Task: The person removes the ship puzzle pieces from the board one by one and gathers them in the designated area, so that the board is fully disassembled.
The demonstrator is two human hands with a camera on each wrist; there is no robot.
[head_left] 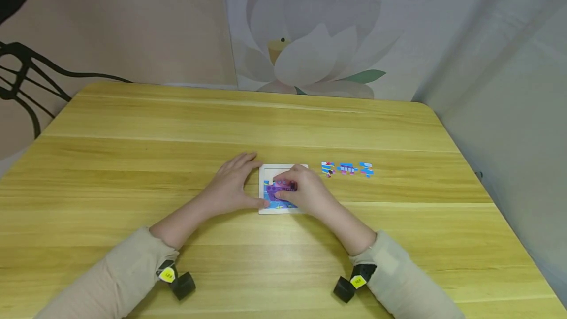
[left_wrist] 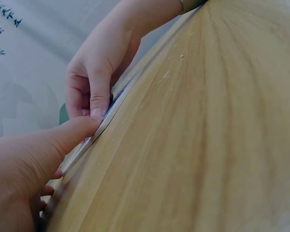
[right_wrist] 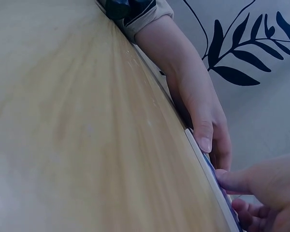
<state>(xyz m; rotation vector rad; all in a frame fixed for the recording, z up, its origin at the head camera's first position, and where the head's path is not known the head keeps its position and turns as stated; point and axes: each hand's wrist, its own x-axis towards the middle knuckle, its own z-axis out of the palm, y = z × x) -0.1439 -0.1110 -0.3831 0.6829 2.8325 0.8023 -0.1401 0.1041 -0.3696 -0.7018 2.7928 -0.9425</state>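
Left hand (head_left: 235, 186): spread wide, thumb tip on the puzzle tray's corner at 7 o'clock, fingers reaching to its corner near 11. Right hand (head_left: 306, 192): over the tray's 3 o'clock side, fingers and thumb bent, tips on the picture, a narrow gap between index and thumb; cannot tell if a piece is pinched, palm and other fingers hide it.

Puzzle tray (head_left: 283, 211): white rim, flat on the table between both hands, partly covered by the right one. Purple ship picture (head_left: 272, 191) on blue fills the visible lower part; bare white toward 11 to 12 o'clock. Both wrist views show the tray nearly edge-on.

From the tray, between 2 and 3 o'clock, three loose pieces in a row, apart from each other: multicoloured piece (head_left: 328, 169) nearest, blue-and-purple piece (head_left: 347, 169) in the middle, blue-and-white piece (head_left: 366, 170) farthest.

Black wrist devices: left device (head_left: 182, 286) between 7 and 8, right device (head_left: 344, 289) between 4 and 5, both by beige sleeves. Wood-grain table (head_left: 248, 122) under everything. Flower-print cloth (head_left: 310, 38) at 12, black chair (head_left: 19, 70) at 10.
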